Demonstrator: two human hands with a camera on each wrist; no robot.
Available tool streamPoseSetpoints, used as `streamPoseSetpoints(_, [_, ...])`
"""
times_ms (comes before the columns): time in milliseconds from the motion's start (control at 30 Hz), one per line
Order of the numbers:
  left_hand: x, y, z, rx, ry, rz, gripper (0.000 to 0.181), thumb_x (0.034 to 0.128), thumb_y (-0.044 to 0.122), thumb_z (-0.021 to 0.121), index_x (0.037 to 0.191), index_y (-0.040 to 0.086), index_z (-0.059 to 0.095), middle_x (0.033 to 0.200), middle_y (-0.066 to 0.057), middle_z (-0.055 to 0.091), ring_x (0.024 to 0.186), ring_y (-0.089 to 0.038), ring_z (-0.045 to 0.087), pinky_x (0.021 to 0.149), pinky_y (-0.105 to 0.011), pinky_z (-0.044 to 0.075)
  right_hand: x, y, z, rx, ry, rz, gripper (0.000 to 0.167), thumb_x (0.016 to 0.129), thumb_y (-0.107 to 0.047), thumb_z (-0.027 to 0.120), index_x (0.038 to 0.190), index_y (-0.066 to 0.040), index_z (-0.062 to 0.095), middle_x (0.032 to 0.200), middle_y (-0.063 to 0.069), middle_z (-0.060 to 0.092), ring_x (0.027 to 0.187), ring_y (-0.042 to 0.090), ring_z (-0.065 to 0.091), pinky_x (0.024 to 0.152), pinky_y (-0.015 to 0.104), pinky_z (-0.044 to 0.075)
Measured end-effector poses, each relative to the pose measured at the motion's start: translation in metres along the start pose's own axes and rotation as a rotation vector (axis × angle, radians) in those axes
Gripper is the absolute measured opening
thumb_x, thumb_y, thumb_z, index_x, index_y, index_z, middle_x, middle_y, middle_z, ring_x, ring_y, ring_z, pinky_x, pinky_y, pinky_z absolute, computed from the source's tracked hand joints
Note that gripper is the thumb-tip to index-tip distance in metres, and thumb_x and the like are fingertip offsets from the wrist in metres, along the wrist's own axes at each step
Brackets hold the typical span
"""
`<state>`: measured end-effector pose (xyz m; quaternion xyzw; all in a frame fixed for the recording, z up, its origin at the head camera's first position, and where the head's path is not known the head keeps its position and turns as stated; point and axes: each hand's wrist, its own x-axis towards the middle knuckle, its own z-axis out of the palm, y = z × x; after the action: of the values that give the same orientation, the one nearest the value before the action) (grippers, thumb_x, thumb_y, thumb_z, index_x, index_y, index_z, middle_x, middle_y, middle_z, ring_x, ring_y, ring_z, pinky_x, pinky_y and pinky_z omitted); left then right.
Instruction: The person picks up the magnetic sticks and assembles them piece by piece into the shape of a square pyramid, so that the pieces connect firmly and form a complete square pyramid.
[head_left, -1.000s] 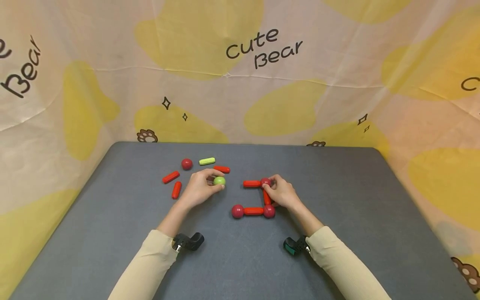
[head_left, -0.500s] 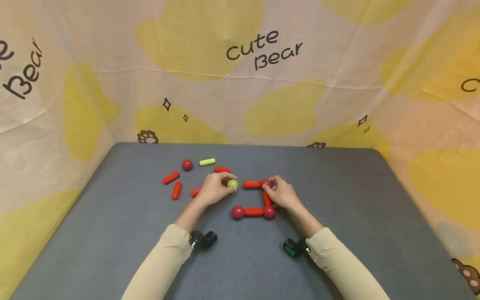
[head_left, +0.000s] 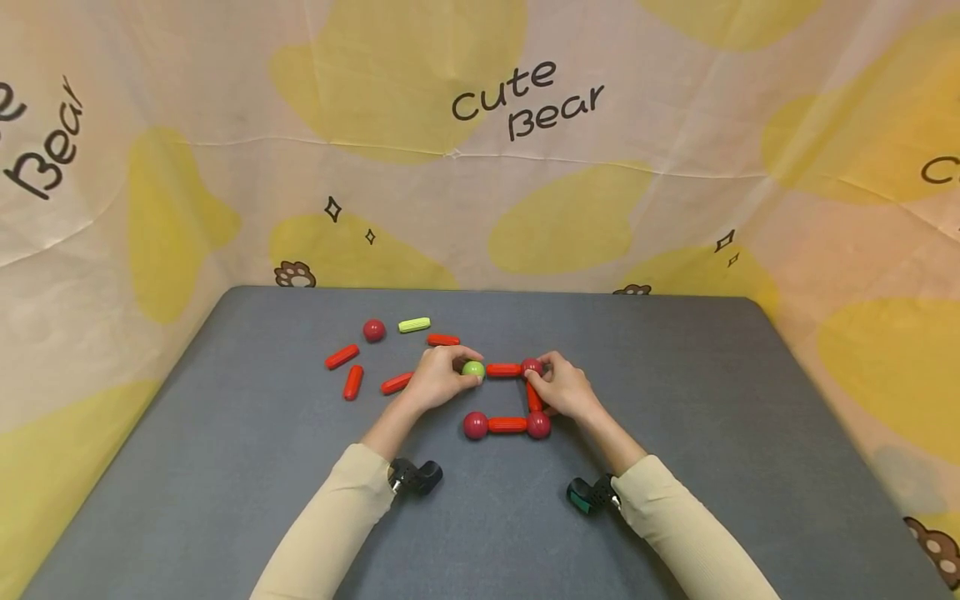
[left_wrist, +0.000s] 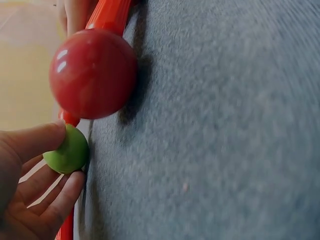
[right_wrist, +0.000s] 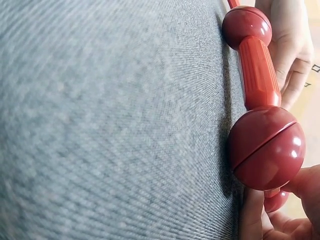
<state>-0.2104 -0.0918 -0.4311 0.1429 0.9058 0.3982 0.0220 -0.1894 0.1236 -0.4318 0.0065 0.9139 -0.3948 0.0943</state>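
Observation:
Between thumb and fingers my left hand [head_left: 438,377] pinches a green ball [head_left: 473,370], which sits at the left end of a red rod [head_left: 503,370]; whether the two touch I cannot tell. That rod joins a dark red ball [head_left: 532,367], gripped by my right hand [head_left: 564,385]. From there a second red rod [head_left: 534,398] runs down to a red corner ball [head_left: 538,425]. A third rod [head_left: 507,425] leads left to another red ball [head_left: 476,426], which looms large in the left wrist view. Together these pieces form three sides of a square.
Loose on the grey table [head_left: 225,467] at the left lie a red ball [head_left: 374,331], a yellow-green rod [head_left: 414,325] and several red rods [head_left: 342,357]. One red rod [head_left: 396,383] is close to my left hand. A printed cloth [head_left: 405,183] surrounds the table.
My left hand has carried the green ball to the right, up to the free end of the upper red rod. My right hand has kept its hold on the red ball.

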Motion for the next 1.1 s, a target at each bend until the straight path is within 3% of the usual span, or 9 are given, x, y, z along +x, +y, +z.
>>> streamPoseSetpoints(300, [0.001, 0.003, 0.001, 0.002, -0.018, 0.002, 0.029, 0.0738, 0.012, 0.075, 0.102, 0.010, 0.069, 0.089, -0.002, 0.068, 0.080, -0.013, 0.062, 0.070, -0.028, 0.048, 0.000, -0.001, -0.001, 0.000, 0.003, 0.005, 0.040, 0.089, -0.027, 0.058, 0.119, -0.001, 0.050, 0.077, 0.008, 0.059, 0.043, 0.012, 0.056, 0.043, 0.026, 0.047])
streamPoseSetpoints(567, [-0.004, 0.005, -0.006, 0.002, -0.035, 0.033, 0.031, 0.0742, 0.012, 0.075, 0.104, 0.009, 0.068, 0.093, -0.004, 0.069, 0.084, -0.016, 0.065, 0.074, -0.031, 0.050, 0.000, 0.000, 0.000, -0.014, 0.006, 0.003, 0.039, 0.089, -0.027, 0.058, 0.118, -0.002, 0.050, 0.076, 0.007, 0.058, 0.043, 0.011, 0.056, 0.043, 0.026, 0.047])
streamPoseSetpoints(767, [-0.012, 0.002, -0.021, -0.032, 0.012, 0.059, 0.028, 0.0749, 0.012, 0.074, 0.102, 0.009, 0.068, 0.099, -0.005, 0.068, 0.087, -0.019, 0.066, 0.075, -0.031, 0.053, 0.000, -0.001, 0.001, -0.013, 0.004, 0.011, 0.039, 0.089, -0.027, 0.058, 0.118, -0.002, 0.050, 0.076, 0.007, 0.058, 0.043, 0.011, 0.055, 0.043, 0.026, 0.047])
streamPoseSetpoints(1100, [-0.031, -0.016, -0.057, -0.042, 0.086, 0.017, 0.028, 0.0776, 0.015, 0.073, 0.104, 0.007, 0.066, 0.104, -0.009, 0.066, 0.091, -0.024, 0.065, 0.076, -0.036, 0.053, 0.000, -0.001, 0.001, -0.014, 0.005, 0.020, 0.040, 0.089, -0.028, 0.058, 0.119, -0.003, 0.050, 0.076, 0.006, 0.058, 0.044, 0.011, 0.054, 0.043, 0.026, 0.047])
